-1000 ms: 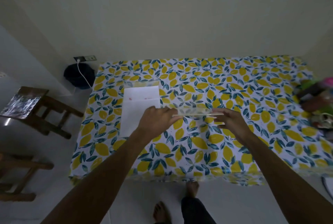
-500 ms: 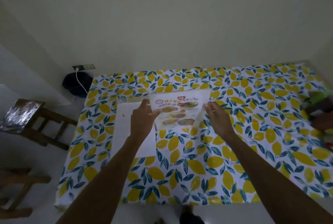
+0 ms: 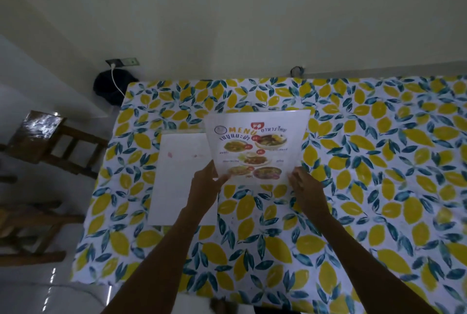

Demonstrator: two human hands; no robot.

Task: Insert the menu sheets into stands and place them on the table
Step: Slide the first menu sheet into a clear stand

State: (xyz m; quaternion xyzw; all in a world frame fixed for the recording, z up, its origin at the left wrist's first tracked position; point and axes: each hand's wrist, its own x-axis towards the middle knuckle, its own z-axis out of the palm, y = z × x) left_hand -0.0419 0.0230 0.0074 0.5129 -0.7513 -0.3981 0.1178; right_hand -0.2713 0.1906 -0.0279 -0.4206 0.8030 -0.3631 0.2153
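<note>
Upright between both hands: menu stand (image 3: pixel 256 147), printed face toward camera, long axis vertical, above lemon-print desk (image 3: pixel 379 187). Left hand (image 3: pixel 206 183) pinching lower left corner; right hand (image 3: pixel 304 187) gripping lower right corner, forearms extended. Left of left hand, blank sheets (image 3: pixel 177 174), partly covered. Stand base hard to make out.

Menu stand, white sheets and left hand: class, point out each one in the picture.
Menu stand (image 3: pixel 256 147): head view, middle of the printed face.
White sheets (image 3: pixel 180 177): head view, bare middle of the top sheet.
Left hand (image 3: pixel 205 185): head view, back of the hand.
</note>
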